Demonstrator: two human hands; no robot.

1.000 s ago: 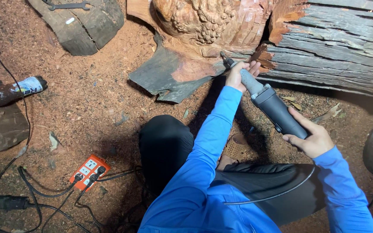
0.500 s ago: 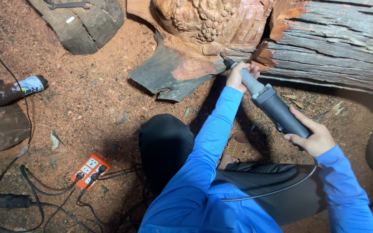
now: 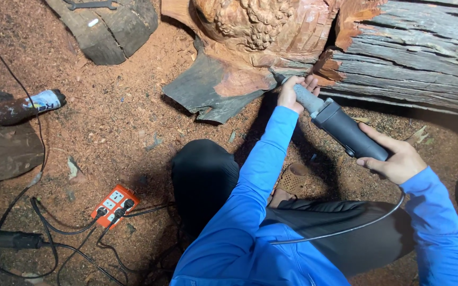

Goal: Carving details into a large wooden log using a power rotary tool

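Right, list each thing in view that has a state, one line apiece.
Grinder: held in both hands, tip against the carved wood.
Left hand: closed around the grinder's neck.
Right hand: closed on the grinder's rear.
Orange power strip: on the ground, two plugs in.
Spray can: lying on its side.

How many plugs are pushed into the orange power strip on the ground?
2. Both black plugs sit side by side at the near end of the orange power strip, one at its left corner, one to the right. Its other sockets look empty.
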